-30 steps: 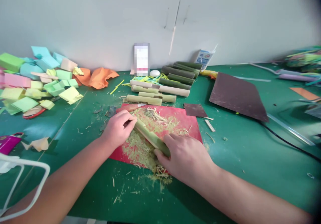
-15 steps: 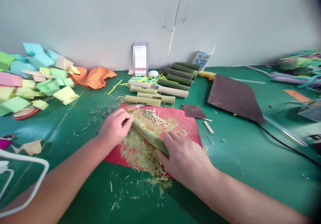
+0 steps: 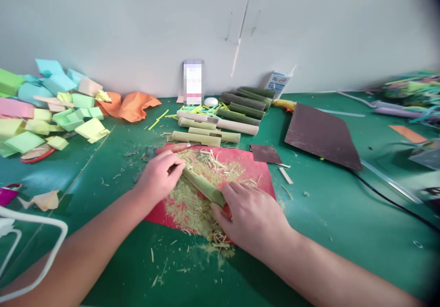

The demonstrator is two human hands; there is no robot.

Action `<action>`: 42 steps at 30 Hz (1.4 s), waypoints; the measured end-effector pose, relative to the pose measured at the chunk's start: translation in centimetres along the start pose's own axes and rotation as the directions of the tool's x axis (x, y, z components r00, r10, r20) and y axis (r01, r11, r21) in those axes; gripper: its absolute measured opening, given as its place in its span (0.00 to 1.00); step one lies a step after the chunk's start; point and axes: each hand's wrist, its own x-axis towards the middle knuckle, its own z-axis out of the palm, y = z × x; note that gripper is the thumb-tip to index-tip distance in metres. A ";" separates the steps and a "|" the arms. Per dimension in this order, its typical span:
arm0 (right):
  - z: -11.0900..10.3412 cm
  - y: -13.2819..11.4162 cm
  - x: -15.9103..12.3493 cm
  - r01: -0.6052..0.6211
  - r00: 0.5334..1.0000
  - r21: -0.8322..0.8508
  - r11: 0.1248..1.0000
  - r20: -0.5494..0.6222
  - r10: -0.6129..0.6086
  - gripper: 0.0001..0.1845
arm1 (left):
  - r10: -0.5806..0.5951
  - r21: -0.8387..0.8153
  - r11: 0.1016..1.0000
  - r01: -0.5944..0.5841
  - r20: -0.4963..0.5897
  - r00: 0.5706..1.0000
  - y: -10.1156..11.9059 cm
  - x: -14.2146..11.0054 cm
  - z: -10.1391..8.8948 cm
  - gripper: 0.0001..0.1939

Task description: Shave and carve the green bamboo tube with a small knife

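A green bamboo tube [image 3: 202, 185] with a notch cut in its wall lies slantwise over the red sheet [image 3: 264, 174]. My left hand [image 3: 161, 174] is closed around its far left end, fingertips pinched together. Whether anything else is in those fingers is hidden. At the near right end, my right hand [image 3: 254, 211] grips the tube with the thumb below and the fingers above. Pale green dust and shavings [image 3: 185, 206] cover much of the sheet beneath. Just beyond my left hand lies a tool with a reddish handle [image 3: 175, 147].
Several bamboo pieces [image 3: 206, 138] lie in rows behind the sheet, below an upright phone [image 3: 193, 82]. Folded coloured papers [image 3: 68, 114] are piled at left. A dark brown sheet [image 3: 319, 135] and a smaller dark square [image 3: 265, 153] lie right. A white frame [image 3: 58, 227] stands near left.
The bamboo tube has shifted slightly up and left, its near end now showing between my right thumb and fingers. Both hands keep nearly the same places. The view has swung slightly.
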 end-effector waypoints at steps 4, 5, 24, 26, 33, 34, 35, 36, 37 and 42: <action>0.0 -0.1 0.1 -0.020 1.000 -0.004 1.000 -0.021 0.020 0.09 | -0.008 -0.023 1.000 0.009 0.034 0.999 -0.3 0.0 -0.2 0.05; 0.0 -0.1 0.1 -0.021 0.999 -0.012 1.000 -0.030 0.021 0.08 | -0.024 0.001 1.000 0.024 0.013 1.000 -0.4 0.0 -0.3 0.06; 1.2 -0.1 0.8 0.004 0.999 0.142 0.990 -0.035 0.001 0.06 | 0.020 -0.016 1.000 -0.020 0.055 0.998 -0.1 -0.4 -0.2 0.07; 1.3 -0.1 0.8 0.004 0.999 0.161 0.987 -0.040 0.002 0.06 | 0.031 -0.029 0.999 -0.030 0.053 0.998 0.1 -0.5 0.0 0.07; 1.3 0.0 0.8 0.011 0.999 0.190 0.982 -0.047 -0.003 0.05 | 0.009 0.014 1.000 -0.009 0.017 1.000 -0.6 -0.1 -0.4 0.08; 1.3 0.0 0.8 0.008 0.999 0.191 0.982 -0.045 0.001 0.05 | 0.005 0.023 1.000 -0.005 0.005 1.000 -0.6 -0.1 -0.4 0.08; 1.3 0.0 0.8 0.001 0.999 0.190 0.982 -0.041 0.007 0.06 | -0.001 0.042 0.999 0.001 -0.013 1.000 -0.6 -0.1 -0.4 0.08; 1.3 0.0 0.8 -0.004 0.999 0.189 0.982 -0.036 0.011 0.06 | -0.004 0.056 0.998 0.005 -0.025 1.000 -0.6 -0.1 -0.4 0.09; 1.3 -0.1 0.8 -0.006 0.999 0.189 0.982 -0.031 0.013 0.06 | -0.001 0.056 0.998 0.002 -0.018 1.000 -0.5 -0.2 -0.4 0.09; 1.3 -0.1 0.8 -0.007 1.000 0.190 0.982 -0.027 0.012 0.06 | -0.002 0.045 0.999 0.003 -0.011 1.000 -0.6 -0.1 -0.4 0.09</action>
